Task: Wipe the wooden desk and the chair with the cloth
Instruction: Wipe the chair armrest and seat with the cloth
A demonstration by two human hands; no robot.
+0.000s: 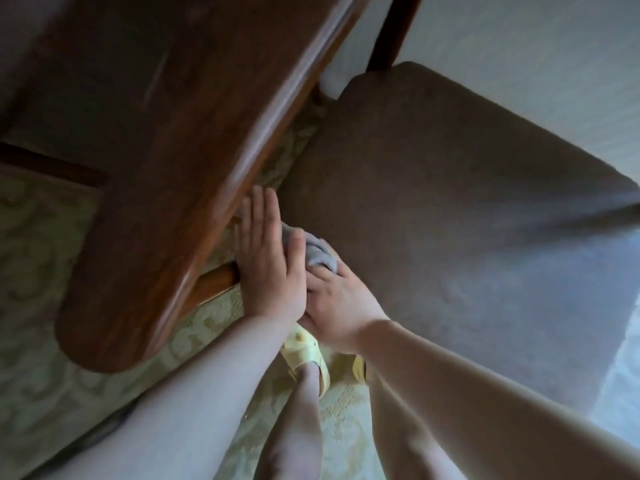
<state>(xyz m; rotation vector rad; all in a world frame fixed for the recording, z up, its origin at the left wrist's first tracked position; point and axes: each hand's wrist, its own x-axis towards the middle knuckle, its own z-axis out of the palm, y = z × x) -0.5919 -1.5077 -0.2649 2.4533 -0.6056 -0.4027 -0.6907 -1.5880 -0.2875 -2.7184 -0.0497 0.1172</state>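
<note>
The wooden desk (166, 140) fills the left. Just right of its edge, the left hand (268, 258) lies flat with straight fingers, thumb touching the grey cloth (317, 252). The right hand (337, 301) pinches that cloth at the near corner of the chair (450, 188). The cloth could slip free between the hands (loosely bunched). Blur hides the right fingertips, and the chair's legs are out of view.
</note>
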